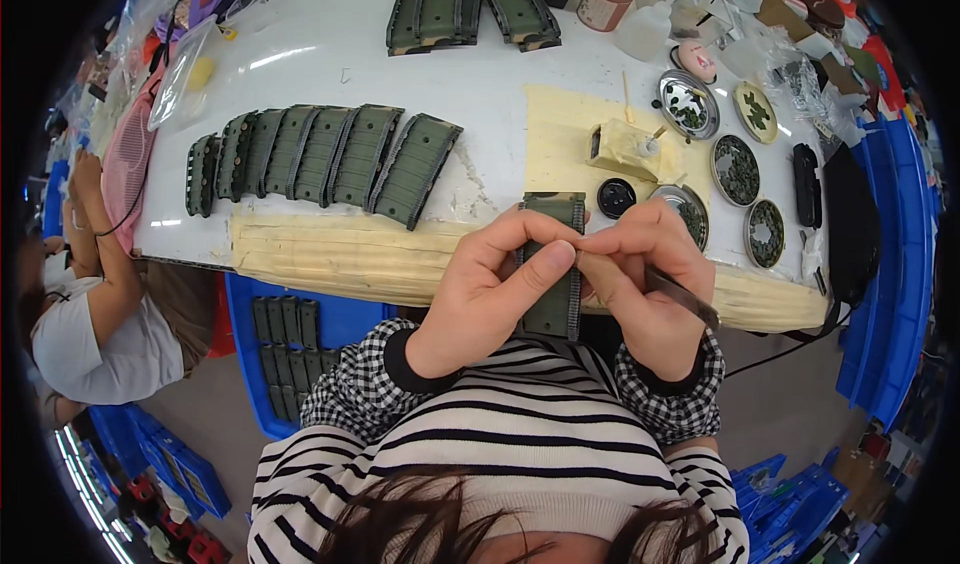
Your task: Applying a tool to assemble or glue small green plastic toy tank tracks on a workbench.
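Over the table's padded front edge lies a ribbed green panel (549, 311) with dark stitched borders. My left hand (492, 286) is closed at its right border, thumb and index finger pinched together. What sits between those fingertips is too small to make out. My right hand (655, 299) meets it there, fingertips almost touching the left ones. A flat dark metal tool (682, 296) is tucked in the right hand, its end sticking out past the palm. The fingers hide part of the panel.
Several similar green panels (415, 171) stand in a row at the left; more (447, 12) lie at the back. Round dishes of small green parts (736, 170), a black round lid (616, 198) and a wrapped box (632, 151) are at the right. A blue crate (350, 312) sits below; a person (110, 314) works at left.
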A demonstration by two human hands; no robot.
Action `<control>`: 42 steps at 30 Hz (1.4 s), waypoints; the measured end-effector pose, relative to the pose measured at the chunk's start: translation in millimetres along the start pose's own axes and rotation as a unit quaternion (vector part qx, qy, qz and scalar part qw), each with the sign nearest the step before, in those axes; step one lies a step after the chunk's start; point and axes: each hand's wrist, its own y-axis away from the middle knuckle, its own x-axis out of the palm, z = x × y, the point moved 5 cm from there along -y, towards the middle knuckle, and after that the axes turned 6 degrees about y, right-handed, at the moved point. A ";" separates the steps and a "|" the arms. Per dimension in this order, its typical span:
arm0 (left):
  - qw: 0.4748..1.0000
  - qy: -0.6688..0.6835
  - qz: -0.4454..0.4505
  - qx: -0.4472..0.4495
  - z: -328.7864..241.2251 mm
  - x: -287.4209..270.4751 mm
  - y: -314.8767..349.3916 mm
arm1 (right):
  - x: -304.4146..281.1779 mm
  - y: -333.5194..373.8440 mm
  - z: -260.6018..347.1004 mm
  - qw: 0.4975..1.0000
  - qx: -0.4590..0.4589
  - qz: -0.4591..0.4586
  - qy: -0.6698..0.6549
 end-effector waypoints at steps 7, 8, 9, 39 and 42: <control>0.999 0.039 -0.022 -0.005 2.6 -7.2 2.6 | 2.6 -0.6 12.9 0.994 -0.071 0.024 0.078; 0.998 0.065 -0.017 -0.011 1.7 -6.3 2.5 | 1.4 0.2 14.9 0.986 -0.121 0.004 0.112; 0.998 0.059 -0.016 -0.012 1.2 -5.7 1.7 | 0.9 1.1 14.2 0.974 -0.170 -0.017 0.145; 0.967 -0.227 -0.011 0.120 -4.8 3.6 7.2 | -9.3 -12.1 12.6 0.928 -0.236 -0.014 0.290; 0.964 -0.231 -0.017 0.133 -4.4 3.3 7.6 | -7.0 -7.5 12.1 0.920 -0.247 -0.014 0.302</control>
